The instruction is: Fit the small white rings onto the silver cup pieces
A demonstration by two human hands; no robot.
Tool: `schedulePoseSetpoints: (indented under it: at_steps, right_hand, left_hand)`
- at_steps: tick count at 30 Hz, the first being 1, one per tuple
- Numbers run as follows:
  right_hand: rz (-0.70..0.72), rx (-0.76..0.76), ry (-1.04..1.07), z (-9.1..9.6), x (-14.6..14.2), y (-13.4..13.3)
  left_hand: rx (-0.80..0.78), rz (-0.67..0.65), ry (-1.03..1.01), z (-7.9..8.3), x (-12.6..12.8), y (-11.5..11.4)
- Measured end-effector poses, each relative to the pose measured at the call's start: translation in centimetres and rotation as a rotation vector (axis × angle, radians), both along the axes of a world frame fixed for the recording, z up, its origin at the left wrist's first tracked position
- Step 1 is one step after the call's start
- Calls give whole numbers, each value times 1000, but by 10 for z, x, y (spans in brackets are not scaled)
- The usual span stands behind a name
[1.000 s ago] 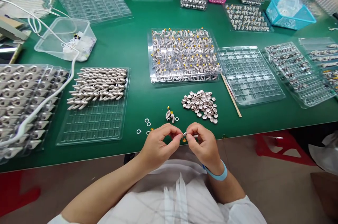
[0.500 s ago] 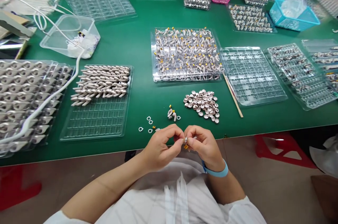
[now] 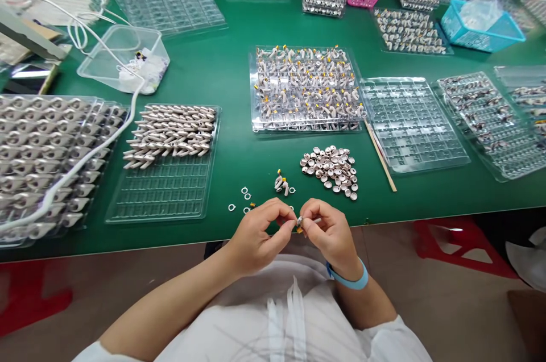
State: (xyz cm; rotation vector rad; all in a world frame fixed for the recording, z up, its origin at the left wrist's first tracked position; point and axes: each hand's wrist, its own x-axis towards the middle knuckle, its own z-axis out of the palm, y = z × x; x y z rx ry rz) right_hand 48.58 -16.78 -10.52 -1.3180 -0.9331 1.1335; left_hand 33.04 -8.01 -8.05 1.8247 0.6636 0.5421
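Note:
Between thumb and fingers of my right hand is a small earphone part, silvery with a yellow-orange tab. My left hand pinches at its left side; what lies between those fingertips is too small to make out. Both hands meet just off the table's front edge. Beyond them lie a few grey curved earphone parts with yellow tabs, some white rings, and a heap of round metallic caps.
A tray of tabbed parts stands mid-table, with an empty clear tray and a thin wooden stick to its right. Trays of grey shells and a white cable are at left. A blue basket stands far right.
The view has shifted slightly, so the table things appear a little further right. My left fingertips have drawn slightly away from the part, which stays in my right hand.

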Motion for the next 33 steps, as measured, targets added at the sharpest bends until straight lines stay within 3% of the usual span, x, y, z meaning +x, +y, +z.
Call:
schedulePoseSetpoints:
  at_steps: [5,12,21,33]
  right_hand:
    - [-63,13,-150,1,-2,-1]
    - [-125,124,-294,0,-10,1]
    - [-98,18,-192,1,-1,-2]
    - [-97,-16,-161,0,-3,-2]
  left_hand:
    - [19,26,-28,-4,1,-1]
    - [186,101,-164,-8,7,-4]
    - [77,14,-95,-6,2,2]
    - [78,52,-35,-2,7,2]
